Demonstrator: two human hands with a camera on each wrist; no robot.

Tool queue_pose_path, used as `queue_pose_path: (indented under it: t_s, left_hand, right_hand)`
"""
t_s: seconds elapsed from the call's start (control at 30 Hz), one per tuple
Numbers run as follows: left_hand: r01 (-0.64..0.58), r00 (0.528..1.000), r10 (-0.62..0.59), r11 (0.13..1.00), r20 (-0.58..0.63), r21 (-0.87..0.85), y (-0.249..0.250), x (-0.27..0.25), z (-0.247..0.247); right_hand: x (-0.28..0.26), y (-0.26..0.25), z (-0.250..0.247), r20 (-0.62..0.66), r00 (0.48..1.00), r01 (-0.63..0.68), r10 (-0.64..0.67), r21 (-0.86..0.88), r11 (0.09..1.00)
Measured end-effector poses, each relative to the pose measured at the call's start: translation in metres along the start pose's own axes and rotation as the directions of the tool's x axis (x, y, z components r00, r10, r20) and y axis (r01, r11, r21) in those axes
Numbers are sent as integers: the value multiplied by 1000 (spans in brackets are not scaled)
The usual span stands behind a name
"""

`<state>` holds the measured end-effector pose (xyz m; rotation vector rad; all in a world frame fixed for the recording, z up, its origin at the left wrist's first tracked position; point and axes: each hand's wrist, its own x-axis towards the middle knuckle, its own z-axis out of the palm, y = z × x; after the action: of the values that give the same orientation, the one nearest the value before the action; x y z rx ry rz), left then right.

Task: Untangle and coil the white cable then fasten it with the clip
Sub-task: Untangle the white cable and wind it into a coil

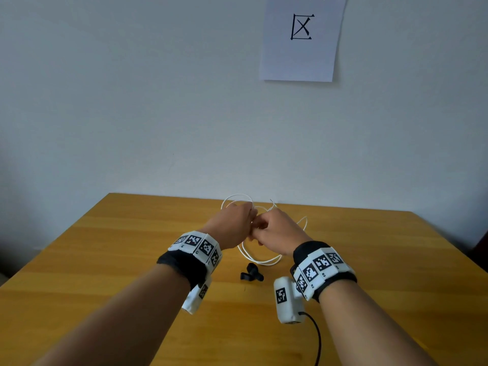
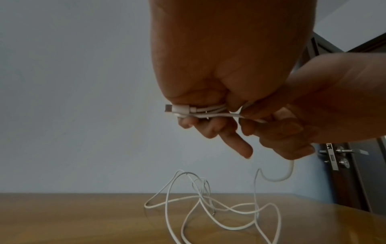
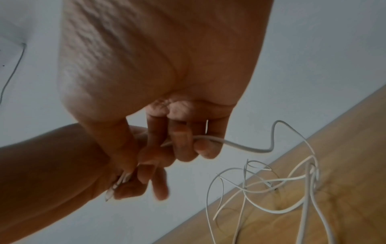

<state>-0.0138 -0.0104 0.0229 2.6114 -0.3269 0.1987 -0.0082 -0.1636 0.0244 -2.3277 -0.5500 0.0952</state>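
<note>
Both hands are raised together above the wooden table. My left hand grips the white cable near its plug end, with a couple of short strands folded side by side under the thumb. My right hand pinches the same cable right beside it, and the strand runs out through its curled fingers. The rest of the cable hangs down in a loose tangle onto the table. A small black clip lies on the table just in front of my wrists, untouched.
The table butts against a pale wall, where a paper sheet with a printed character hangs at upper right. A black lead trails from the right wrist camera. A dark door with a metal handle stands to the right.
</note>
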Motion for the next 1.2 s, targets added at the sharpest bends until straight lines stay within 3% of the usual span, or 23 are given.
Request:
queue_pose_path:
  t_s: [0.23, 0.4, 0.5, 0.67, 0.87, 1.07, 1.2]
  left_hand:
    - [132, 989, -128, 990, 69, -53, -16, 0, -3]
    - [180, 982, -166, 971, 95, -159, -19, -5, 0]
    - [253, 963, -210, 917, 166, -309, -21, -3, 0]
    - [375, 925, -239, 690, 294, -620, -20, -4, -7]
    - [445, 895, -126, 341, 428, -828, -16, -10, -14]
    - [398, 916, -68, 20, 396, -917, -8, -13, -22]
    - [278, 956, -25, -242, 293, -930, -3, -10, -25]
  right_hand:
    - [4, 18, -3, -74, 997, -26, 28, 31, 999]
    - [4, 23, -4, -117, 993, -11, 15, 36, 999]
    - [3, 23, -4, -146, 989, 3, 4, 48, 999]
    - [0, 23, -9, -172, 985, 1, 11, 70, 998]
    - [-1, 24, -11, -204, 979, -1, 21, 94, 996]
    - [0, 27, -7, -229, 973, 13, 11, 101, 995]
    - [2, 29, -5, -227, 974, 7, 21, 125, 992]
